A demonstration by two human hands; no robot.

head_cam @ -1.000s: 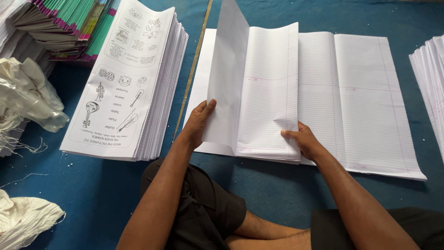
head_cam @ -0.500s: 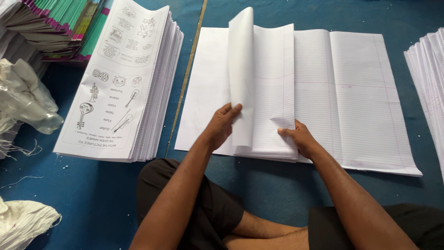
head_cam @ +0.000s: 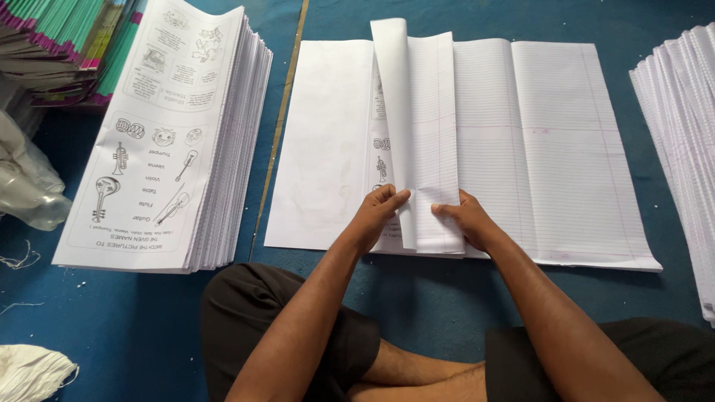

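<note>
— Folding is what seems to be going on: the left hand (head_cam: pixel 378 212) is pinching the near edge of a tall folded white ruled paper sheet (head_cam: pixel 417 126), thumb and fingers closed on the standing flap, while the right hand (head_cam: pixel 463 219) is pressing flat, fingers together, on the sheet's near end.

— Where is that sheet lying?

— It is lying on the blue floor mat (head_cam: pixel 134 327), on top of a wide spread of ruled white sheets (head_cam: pixel 551 149) just in front of the person's crossed legs. The flap is standing nearly upright, not yet laid flat, so I am judging the fold as partway done.

— And the rest of the work?

— A thick stack of white printed sheets with drawings of musical instruments (head_cam: pixel 164 141) is sitting to the left, looking finished or waiting; I cannot tell which. Another pile of white ruled paper (head_cam: pixel 681 141) is lying at the right edge, and green-edged bound booklets (head_cam: pixel 59 41) are sitting top left. Plenty appears left.
</note>
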